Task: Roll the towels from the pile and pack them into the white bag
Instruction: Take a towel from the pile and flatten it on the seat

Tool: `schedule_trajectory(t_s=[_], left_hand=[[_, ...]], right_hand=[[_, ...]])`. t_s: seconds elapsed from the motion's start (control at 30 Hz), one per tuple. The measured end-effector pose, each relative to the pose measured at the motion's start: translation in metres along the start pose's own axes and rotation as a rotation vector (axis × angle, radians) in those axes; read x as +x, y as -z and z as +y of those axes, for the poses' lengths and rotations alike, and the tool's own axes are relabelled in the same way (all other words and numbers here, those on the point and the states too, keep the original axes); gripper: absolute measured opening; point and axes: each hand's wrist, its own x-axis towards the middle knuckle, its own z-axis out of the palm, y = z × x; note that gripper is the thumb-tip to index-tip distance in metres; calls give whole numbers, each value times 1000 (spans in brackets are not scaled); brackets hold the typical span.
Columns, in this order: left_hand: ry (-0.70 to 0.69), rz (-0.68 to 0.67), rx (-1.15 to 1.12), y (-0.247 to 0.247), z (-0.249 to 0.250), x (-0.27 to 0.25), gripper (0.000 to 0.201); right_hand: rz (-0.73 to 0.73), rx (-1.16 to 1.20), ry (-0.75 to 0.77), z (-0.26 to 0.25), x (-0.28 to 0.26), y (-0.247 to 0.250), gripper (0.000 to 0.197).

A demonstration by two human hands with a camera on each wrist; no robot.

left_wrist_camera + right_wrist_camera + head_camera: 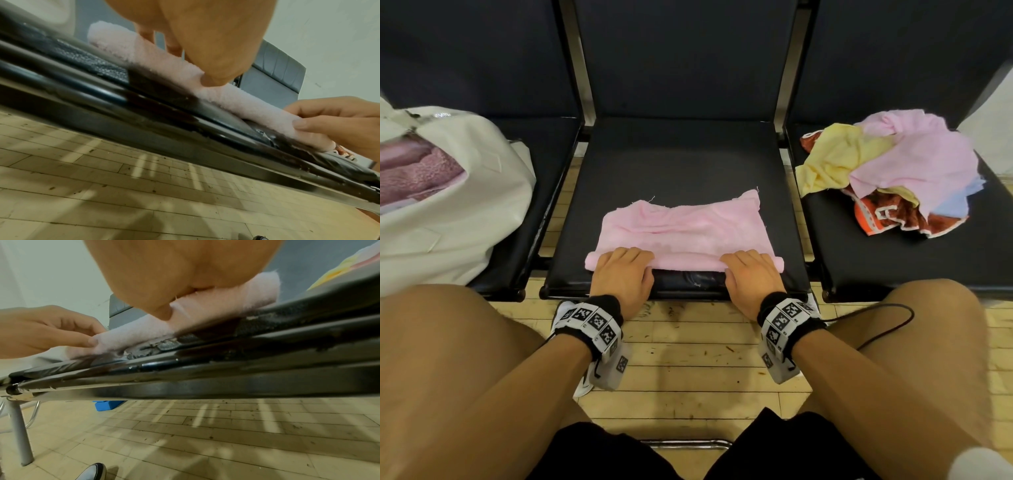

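A pink towel (681,229) lies on the middle black seat (681,157), its near edge rolled into a tube along the seat front. My left hand (630,265) grips the roll's left part, fingers curled over the top and thumb against the near side. My right hand (746,267) grips the right part the same way. In the left wrist view the roll (236,97) runs between both hands. The white bag (458,219) sits on the left seat, open, with pink rolled towels inside. The towel pile (893,171) lies on the right seat.
Dark seat backs rise behind all three seats. My bare knees flank the middle seat, above a pale wooden floor (688,359). A cable (887,322) runs from my right wristband. A blue block (107,404) lies on the floor under the bench.
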Motion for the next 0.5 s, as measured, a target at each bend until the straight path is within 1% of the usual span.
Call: schedule_trajectory(t_s=[0.13, 0.2, 0.3, 0.37, 0.43, 0.47, 0.5], left_hand=[[15, 7, 25, 3, 1, 2, 27], [38, -23, 31, 5, 3, 2, 29], [63, -64, 22, 7, 4, 3, 31], [53, -20, 34, 7, 2, 3, 29], [19, 68, 40, 6, 2, 4, 19], [1, 83, 47, 6, 1, 4, 13], [-12, 70, 57, 5, 2, 4, 11]], right_hand=[[-32, -18, 12, -1, 1, 8, 39], [-31, -9, -10, -3, -1, 12, 38], [23, 32, -53, -3, -1, 12, 36], [97, 31, -20, -3, -1, 8, 30], [178, 14, 20, -1, 1, 4, 26], [195, 8, 36, -1, 2, 3, 26], [189, 4, 50, -2, 2, 2, 24]])
